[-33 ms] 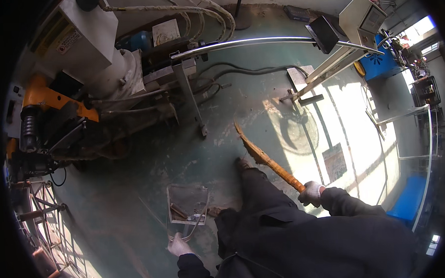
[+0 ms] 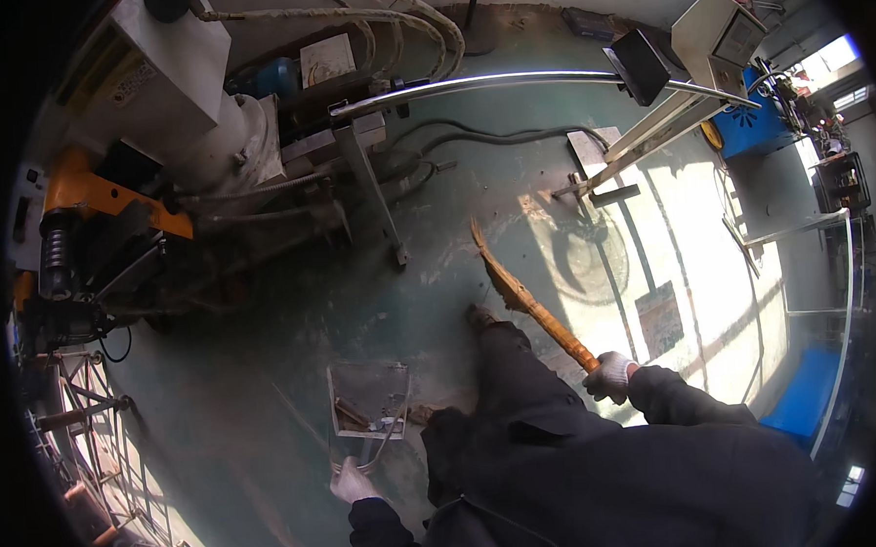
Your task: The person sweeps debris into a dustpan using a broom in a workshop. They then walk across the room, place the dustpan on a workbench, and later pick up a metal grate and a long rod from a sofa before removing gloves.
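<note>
My right hand point(image 2: 611, 377), in a white knit glove, is closed round the thick end of a worn straw broom point(image 2: 543, 317). The broom slants forward and left over the floor, narrowing to a curved, frayed tip. My left hand point(image 2: 352, 482), gloved in white too, grips the handle of a metal dustpan point(image 2: 369, 380). The pan lies low at the left of my legs, its mouth edges pale. Inside it are a brownish stick-like piece point(image 2: 350, 412) and some small pale scraps point(image 2: 390, 425).
A metal rail stand point(image 2: 365, 179) crosses ahead, with cables point(image 2: 491, 137) on the floor behind it. Orange and grey machinery point(image 2: 112, 195) fills the left. A metal rack point(image 2: 97, 415) stands at lower left. A blue machine point(image 2: 744, 128) and a white frame point(image 2: 844, 285) are at right.
The broom's tip has shifted slightly forward and to the right, and my right hand has moved up a little. The left hand and dustpan have hardly moved.
</note>
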A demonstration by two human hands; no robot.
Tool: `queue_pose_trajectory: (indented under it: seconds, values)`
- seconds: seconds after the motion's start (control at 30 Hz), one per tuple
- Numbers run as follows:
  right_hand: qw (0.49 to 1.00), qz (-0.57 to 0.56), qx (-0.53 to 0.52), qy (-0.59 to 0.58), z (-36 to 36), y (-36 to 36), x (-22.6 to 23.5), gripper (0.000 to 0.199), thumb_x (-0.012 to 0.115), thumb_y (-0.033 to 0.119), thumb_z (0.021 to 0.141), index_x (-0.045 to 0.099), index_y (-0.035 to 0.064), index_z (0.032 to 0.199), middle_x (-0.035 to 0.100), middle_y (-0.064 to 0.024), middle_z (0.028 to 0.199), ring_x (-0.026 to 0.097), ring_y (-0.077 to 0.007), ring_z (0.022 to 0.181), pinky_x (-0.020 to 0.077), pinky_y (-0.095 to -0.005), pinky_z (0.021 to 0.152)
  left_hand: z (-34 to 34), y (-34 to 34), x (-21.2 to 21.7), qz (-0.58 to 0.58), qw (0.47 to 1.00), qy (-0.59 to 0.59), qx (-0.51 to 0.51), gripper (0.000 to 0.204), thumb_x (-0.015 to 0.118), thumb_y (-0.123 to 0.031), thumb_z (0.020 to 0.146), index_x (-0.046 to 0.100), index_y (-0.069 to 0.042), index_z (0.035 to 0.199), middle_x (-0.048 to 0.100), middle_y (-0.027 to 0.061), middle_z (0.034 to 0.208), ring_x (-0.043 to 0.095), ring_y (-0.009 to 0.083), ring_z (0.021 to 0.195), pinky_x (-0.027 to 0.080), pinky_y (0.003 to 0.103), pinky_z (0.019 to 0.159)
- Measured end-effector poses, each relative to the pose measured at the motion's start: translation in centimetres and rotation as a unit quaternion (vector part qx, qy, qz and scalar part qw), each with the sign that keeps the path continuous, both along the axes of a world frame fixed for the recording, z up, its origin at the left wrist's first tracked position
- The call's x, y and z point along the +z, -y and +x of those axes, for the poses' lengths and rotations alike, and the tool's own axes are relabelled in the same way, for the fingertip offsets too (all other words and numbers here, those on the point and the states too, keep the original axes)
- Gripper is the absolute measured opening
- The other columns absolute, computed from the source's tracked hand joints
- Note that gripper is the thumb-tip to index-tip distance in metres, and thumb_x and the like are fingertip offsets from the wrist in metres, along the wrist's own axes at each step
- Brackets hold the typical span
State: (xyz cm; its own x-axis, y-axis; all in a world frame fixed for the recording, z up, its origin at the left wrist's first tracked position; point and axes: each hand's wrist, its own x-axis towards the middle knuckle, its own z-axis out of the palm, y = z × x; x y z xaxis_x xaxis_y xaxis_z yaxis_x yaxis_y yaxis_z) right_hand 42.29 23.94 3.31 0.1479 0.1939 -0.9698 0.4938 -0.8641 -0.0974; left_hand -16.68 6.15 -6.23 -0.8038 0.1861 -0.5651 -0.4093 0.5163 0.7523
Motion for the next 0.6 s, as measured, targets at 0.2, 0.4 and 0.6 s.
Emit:
queue_pose_trajectory:
  seconds: [0.2, 0.4, 0.6]
  values:
    - [0.977, 0.095, -0.184, -0.045, 8.5, -15.1, -10.2, 0.032, 0.077, 0.025, 0.101, 0.058, 0.0088, 0.12, 0.058, -0.0064, 0.074, 0.06, -0.0244, 0.056, 0.0454, -0.0465, 0.046, 6.8, -4.6, 3.1, -0.006, 0.992, -0.038, 0.12, 0.015, 0.068, 0.007, 0.089, 0.069, 0.011, 0.104, 0.069, 0.0128, 0.105, 0.071, 0.0262, 0.084, 0.06, 0.046, 0.075]
    - [0.978, 0.171, -0.067, 0.098, 16.6, -34.4, -23.1, 0.053, 0.065, 0.004, 0.099, 0.048, 0.0149, 0.148, 0.058, -0.0156, 0.076, 0.062, -0.0344, 0.054, 0.0478, -0.0535, 0.048, 14.3, -6.2, 3.5, -0.053, 0.988, -0.072, 0.126, 0.008, 0.069, 0.005, 0.088, 0.064, 0.006, 0.094, 0.062, 0.007, 0.094, 0.062, 0.0206, 0.081, 0.053, 0.043, 0.074]
    - [0.903, 0.169, 0.359, 0.164, 14.6, -48.8, -39.5, 0.018, 0.059, 0.026, 0.108, 0.073, 0.0138, 0.109, 0.075, -0.0107, 0.086, 0.074, -0.0321, 0.076, 0.0561, -0.0497, 0.066, 19.1, -5.6, 5.2, -0.15, 0.984, -0.073, 0.07, 0.011, 0.066, 0.0, 0.085, 0.054, -0.001, 0.084, 0.049, 0.001, 0.086, 0.051, 0.0168, 0.076, 0.047, 0.04, 0.072]
